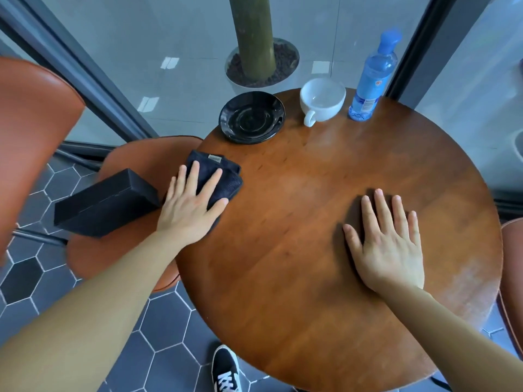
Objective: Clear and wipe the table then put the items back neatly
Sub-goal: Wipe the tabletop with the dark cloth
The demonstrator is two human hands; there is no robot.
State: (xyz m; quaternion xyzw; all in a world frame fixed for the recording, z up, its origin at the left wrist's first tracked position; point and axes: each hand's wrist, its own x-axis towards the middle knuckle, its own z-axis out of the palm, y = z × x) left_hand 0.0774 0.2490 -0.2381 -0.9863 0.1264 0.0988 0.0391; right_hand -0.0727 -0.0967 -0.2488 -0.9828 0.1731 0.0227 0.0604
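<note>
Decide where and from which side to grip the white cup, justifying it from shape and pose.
Grip the white cup by its handle, coming from the near side. The cup stands upright with the handle facing the person, and the blue bottle stands close on its right, likely crowding a grasp round the body.

Under the left fingers the cloth is dark, matt, finely ribbed fabric. Under the right fingers the table is smooth brown wood with a soft sheen, hazier past the fingertips. Beyond the fingertips: saucer glossy black, cup glossy white, bottle clear blue plastic. Beside the left fingers, the box is matt black.
</note>
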